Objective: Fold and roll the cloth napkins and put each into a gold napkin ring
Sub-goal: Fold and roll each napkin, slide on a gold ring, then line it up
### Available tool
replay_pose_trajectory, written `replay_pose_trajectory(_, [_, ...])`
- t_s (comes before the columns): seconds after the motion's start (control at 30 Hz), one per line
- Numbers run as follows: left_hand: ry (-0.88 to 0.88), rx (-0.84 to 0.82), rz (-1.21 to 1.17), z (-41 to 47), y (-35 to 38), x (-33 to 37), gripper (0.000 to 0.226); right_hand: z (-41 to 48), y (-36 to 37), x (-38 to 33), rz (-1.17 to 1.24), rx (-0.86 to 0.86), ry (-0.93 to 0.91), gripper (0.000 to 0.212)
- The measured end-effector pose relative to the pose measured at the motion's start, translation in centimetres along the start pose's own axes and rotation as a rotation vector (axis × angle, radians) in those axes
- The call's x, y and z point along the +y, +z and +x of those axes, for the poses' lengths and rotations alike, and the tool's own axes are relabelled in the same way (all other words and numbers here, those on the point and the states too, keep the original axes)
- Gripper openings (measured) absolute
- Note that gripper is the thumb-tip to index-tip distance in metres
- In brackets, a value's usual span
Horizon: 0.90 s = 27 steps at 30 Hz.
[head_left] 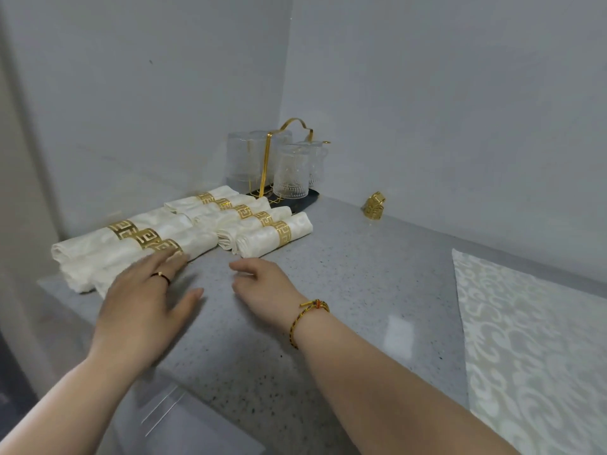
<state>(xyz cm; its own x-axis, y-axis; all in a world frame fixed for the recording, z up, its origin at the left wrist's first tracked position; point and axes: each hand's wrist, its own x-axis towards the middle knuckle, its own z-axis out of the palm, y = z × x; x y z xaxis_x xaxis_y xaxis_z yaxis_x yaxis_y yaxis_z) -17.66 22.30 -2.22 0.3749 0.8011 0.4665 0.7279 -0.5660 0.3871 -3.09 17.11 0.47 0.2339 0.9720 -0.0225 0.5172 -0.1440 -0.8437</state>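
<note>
Now the left hand (pixel 144 290) is holding its fingers straight, fingertips touching the nearest rolled napkin (pixel 200 243) at its gold ring (pixel 166 247), grasping nothing. The right hand (pixel 262 284) is hovering loosely curled and empty over the counter (pixel 361 290), while an unfolded napkin (pixel 532 339) is lying flat at the right.

Three rolled napkins (pixel 98 254) sit side by side right under my left hand (pixel 144 300). They're cream damask, each one in a gold cutout ring (pixel 164 247). My fingertips are right at the nearest one's band, but it's too blurry to say if they're touching. Five more ringed rolls (pixel 236 223) lie in a row just past my right hand (pixel 262 284), clear of it. A little stack of spare gold rings (pixel 374 206) sits well off to the right of that hand, far back. One unrolled napkin (pixel 525 339) lies flat on the outer side of my right forearm.
</note>
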Motion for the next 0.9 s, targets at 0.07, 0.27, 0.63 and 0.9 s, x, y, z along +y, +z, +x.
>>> replay_pose_trajectory(0.07, [0.097, -0.025, -0.097, -0.5, 0.7, 2.9, 0.040, -2.4, -1.9, 1.5, -0.073, 0.031, -0.005, 0.039])
replay_pose_trajectory(0.27, [0.360, -0.326, -0.434, -2.7, 3.5, 12.4, 0.022, -13.2, -8.7, 7.4, -0.296, 0.179, 0.016, 0.029])
replay_pose_trajectory(0.63, [0.704, -0.922, -0.472, -6.7, 7.3, 24.5, 0.039, -28.5, -16.4, 13.8, -0.227, 0.314, 0.234, 0.025])
replay_pose_trajectory(0.9, [0.772, -1.069, -0.288, -6.4, 9.5, 28.2, 0.057, -28.6, -18.8, 15.7, -0.397, 0.152, 0.206, 0.046])
